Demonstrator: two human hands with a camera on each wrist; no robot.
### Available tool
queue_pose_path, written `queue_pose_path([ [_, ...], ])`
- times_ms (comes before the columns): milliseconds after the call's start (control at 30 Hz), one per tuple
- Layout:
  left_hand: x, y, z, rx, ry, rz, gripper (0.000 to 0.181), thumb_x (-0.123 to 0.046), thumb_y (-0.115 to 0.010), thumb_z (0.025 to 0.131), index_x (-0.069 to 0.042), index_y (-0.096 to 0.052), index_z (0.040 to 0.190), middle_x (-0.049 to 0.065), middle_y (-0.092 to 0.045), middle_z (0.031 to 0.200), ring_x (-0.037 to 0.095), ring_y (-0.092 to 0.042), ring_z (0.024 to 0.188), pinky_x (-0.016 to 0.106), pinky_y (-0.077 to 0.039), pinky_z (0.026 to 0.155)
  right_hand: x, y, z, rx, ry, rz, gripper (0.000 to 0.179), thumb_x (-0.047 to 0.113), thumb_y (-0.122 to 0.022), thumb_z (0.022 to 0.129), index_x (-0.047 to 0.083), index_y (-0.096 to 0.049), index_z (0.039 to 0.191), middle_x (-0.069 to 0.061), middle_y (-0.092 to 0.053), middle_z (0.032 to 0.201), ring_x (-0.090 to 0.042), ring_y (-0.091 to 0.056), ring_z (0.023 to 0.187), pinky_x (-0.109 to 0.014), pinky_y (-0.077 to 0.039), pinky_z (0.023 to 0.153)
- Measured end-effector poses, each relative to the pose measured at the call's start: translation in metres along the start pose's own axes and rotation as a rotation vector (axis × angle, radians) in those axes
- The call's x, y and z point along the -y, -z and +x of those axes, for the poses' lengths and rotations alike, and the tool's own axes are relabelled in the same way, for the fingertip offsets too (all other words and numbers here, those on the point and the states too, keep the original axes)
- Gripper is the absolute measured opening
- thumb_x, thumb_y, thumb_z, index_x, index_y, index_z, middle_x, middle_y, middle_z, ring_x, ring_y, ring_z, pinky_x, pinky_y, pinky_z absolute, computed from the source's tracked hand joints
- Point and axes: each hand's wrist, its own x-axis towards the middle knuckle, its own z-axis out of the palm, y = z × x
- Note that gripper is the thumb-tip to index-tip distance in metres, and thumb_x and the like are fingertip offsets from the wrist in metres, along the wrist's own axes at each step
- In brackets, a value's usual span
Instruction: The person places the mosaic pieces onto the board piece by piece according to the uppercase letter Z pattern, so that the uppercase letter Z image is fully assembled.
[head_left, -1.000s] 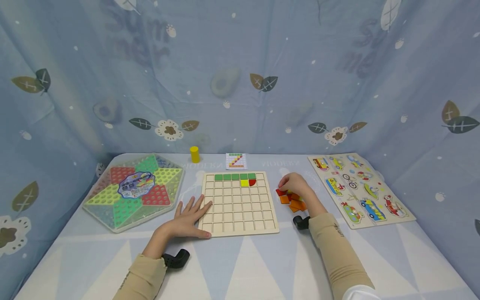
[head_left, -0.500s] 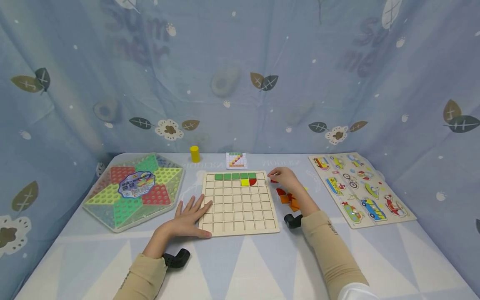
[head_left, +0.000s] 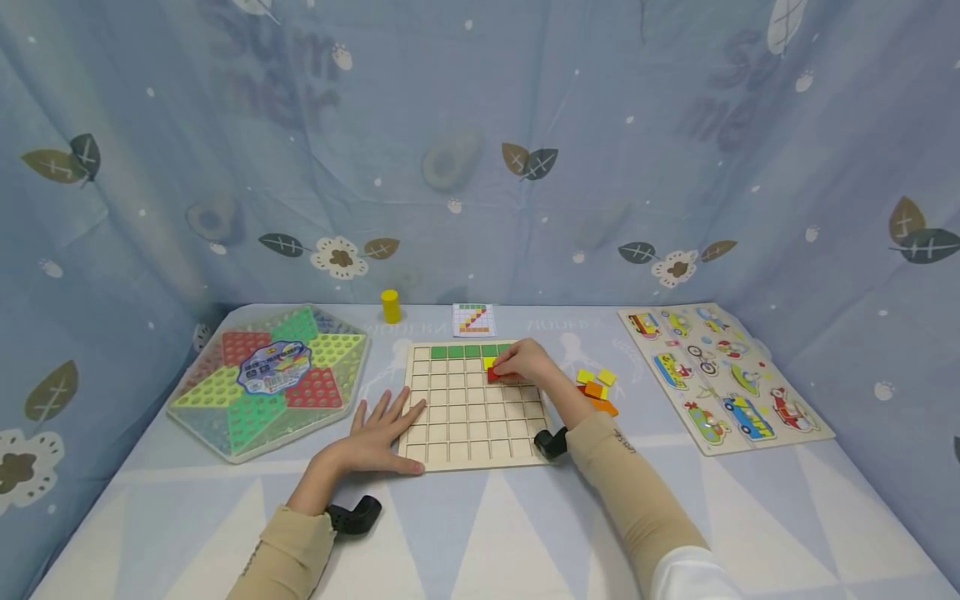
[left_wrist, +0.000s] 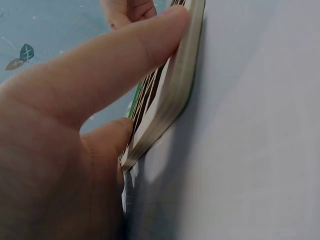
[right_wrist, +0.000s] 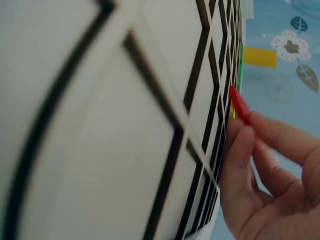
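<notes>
A wooden grid board [head_left: 457,425] lies in the middle of the table, with green square tiles [head_left: 456,352] along its top row and a yellow tile [head_left: 488,362] just below them. My left hand [head_left: 375,442] rests spread on the board's left edge, its thumb at the near corner. Over the upper right of the grid, my right hand [head_left: 525,364] pinches a red tile [head_left: 492,375] between thumb and fingers, just below the yellow one. In the right wrist view that red tile [right_wrist: 240,104] is tilted, one edge at the grid. My right fingers hide the cells to its right.
Loose yellow and orange tiles [head_left: 596,389] lie right of the board, partly behind my right forearm. A pattern card [head_left: 473,320] and a yellow cylinder [head_left: 391,307] stand behind. A hexagonal marble game box [head_left: 273,379] is at left, a vehicle picture puzzle [head_left: 723,375] at right.
My right hand has moved left from the loose tile pile onto the board, carrying a red tile. The left hand has stayed in place.
</notes>
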Motion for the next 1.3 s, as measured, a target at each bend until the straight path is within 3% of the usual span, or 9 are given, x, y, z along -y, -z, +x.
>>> queue_pose_path([
  [233, 0.002, 0.0, 0.0, 0.006, -0.003, -0.004, 0.099, -0.056, -0.068, 0.074, -0.015, -0.019, 0.149, 0.016, 0.004, 0.154, 0.04, 0.011, 0.138, 0.061, 0.015, 0.103, 0.001, -0.009, 0.005, -0.054, 0.089, -0.284, 0.005, 0.005, -0.071, 0.079, 0.0, -0.071, 0.08, -0.01, -0.066, 0.082, -0.013, -0.057, 0.057, -0.024, -0.049, 0.055],
  [367, 0.002, 0.001, 0.0, 0.005, -0.008, 0.002, 0.099, -0.056, -0.067, 0.074, -0.015, -0.018, 0.149, 0.016, 0.005, 0.154, 0.04, 0.012, 0.138, 0.061, 0.015, 0.102, 0.003, -0.01, 0.005, -0.075, 0.121, -0.378, 0.009, 0.009, -0.072, 0.079, 0.004, -0.066, 0.079, -0.007, -0.062, 0.078, -0.014, -0.053, 0.056, -0.024, -0.045, 0.053],
  [500, 0.003, 0.002, 0.001, 0.001, -0.006, 0.013, 0.099, -0.057, -0.067, 0.074, -0.015, -0.018, 0.149, 0.015, 0.005, 0.154, 0.04, 0.012, 0.138, 0.061, 0.015, 0.103, 0.003, -0.006, 0.004, -0.076, 0.147, -0.418, 0.014, 0.015, -0.073, 0.08, 0.006, -0.062, 0.079, -0.006, -0.059, 0.076, -0.015, -0.048, 0.056, -0.025, -0.04, 0.053],
  [667, 0.003, 0.001, 0.0, 0.005, -0.009, 0.01, 0.099, -0.057, -0.067, 0.074, -0.015, -0.018, 0.149, 0.016, 0.004, 0.154, 0.04, 0.011, 0.138, 0.062, 0.015, 0.103, -0.002, 0.009, -0.003, -0.065, 0.156, -0.351, 0.016, 0.02, -0.069, 0.083, 0.005, -0.063, 0.085, -0.007, -0.06, 0.078, -0.018, -0.052, 0.061, -0.027, -0.042, 0.055],
  [833, 0.001, 0.001, 0.0, 0.008, -0.007, 0.003, 0.099, -0.055, -0.068, 0.074, -0.014, -0.019, 0.149, 0.017, 0.004, 0.154, 0.041, 0.011, 0.138, 0.062, 0.014, 0.102, -0.014, 0.034, -0.011, -0.103, 0.107, -0.273, 0.017, 0.019, -0.065, 0.086, 0.004, -0.063, 0.093, -0.011, -0.062, 0.083, -0.021, -0.057, 0.069, -0.029, -0.046, 0.059],
  [1033, 0.0, 0.002, 0.0, 0.012, 0.004, 0.011, 0.099, -0.056, -0.068, 0.074, -0.014, -0.018, 0.149, 0.017, 0.004, 0.154, 0.041, 0.01, 0.138, 0.061, 0.014, 0.103, -0.032, 0.065, -0.019, -0.175, 0.003, -0.259, 0.02, 0.016, -0.065, 0.085, 0.003, -0.062, 0.099, -0.013, -0.061, 0.091, -0.023, -0.054, 0.073, -0.03, -0.046, 0.062],
  [1300, -0.002, 0.002, -0.002, 0.012, 0.0, 0.004, 0.098, -0.054, -0.068, 0.074, -0.013, -0.019, 0.149, 0.018, 0.003, 0.154, 0.041, 0.01, 0.138, 0.062, 0.014, 0.103, -0.047, 0.09, -0.028, -0.192, -0.146, -0.418, 0.026, 0.013, -0.07, 0.08, 0.003, -0.063, 0.103, -0.015, -0.06, 0.1, -0.025, -0.054, 0.078, -0.031, -0.047, 0.069],
])
